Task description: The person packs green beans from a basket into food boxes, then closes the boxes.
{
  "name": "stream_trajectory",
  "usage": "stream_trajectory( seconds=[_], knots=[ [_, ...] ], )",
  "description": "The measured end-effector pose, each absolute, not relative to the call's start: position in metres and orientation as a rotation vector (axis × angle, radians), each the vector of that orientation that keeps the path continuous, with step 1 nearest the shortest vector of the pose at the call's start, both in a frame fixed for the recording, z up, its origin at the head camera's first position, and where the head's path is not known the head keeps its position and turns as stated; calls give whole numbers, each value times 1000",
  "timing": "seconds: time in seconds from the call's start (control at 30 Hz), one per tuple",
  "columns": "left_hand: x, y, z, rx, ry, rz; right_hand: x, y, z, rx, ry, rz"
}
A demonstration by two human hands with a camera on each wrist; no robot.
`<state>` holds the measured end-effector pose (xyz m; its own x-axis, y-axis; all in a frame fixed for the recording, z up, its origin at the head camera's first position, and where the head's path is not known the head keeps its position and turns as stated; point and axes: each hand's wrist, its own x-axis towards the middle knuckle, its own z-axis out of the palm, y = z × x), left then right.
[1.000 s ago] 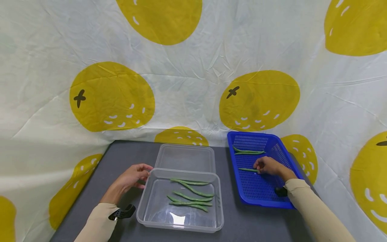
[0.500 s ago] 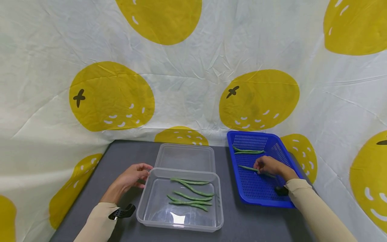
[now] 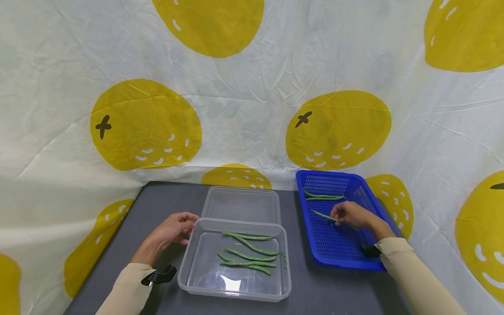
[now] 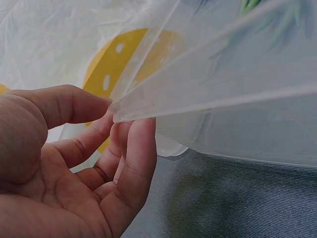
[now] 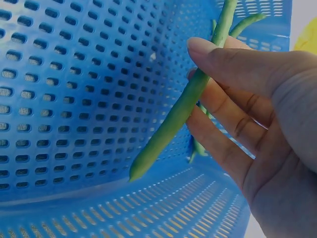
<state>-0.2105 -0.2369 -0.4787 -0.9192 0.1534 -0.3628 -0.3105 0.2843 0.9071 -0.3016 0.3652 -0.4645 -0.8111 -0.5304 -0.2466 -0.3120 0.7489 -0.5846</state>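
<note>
My right hand (image 3: 353, 216) is inside the blue plastic basket (image 3: 334, 256), pinching one green bean (image 5: 171, 121) between thumb and fingers. The bean is tilted in that grip, its lower tip pointing down at the perforated floor in the right wrist view. With its thumb above and fingertips beneath, my left hand (image 3: 170, 230) pinches the rim corner of the clear plastic container (image 3: 190, 280). Several green beans (image 3: 252, 264) lie loosely side by side in that container.
Near the basket's far wall lie a few more green beans (image 3: 324, 198). A flat clear lid (image 3: 241, 204) rests behind the container on the dark grey tabletop (image 3: 173, 197). A cloth printed with yellow fruit (image 3: 244, 127) hangs behind and beside the table.
My right hand has raised the green bean slightly and turned it, so its left end now sits higher. My left hand has stayed put on the container's rim.
</note>
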Motion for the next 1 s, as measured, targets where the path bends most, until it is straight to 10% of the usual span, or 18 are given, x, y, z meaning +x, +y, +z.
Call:
stream_trajectory(
  seconds=[1.0],
  knots=[
    [-211,-236,-478,-165,2198,1658,-279,328,-421,-838,2609,-983]
  ],
)
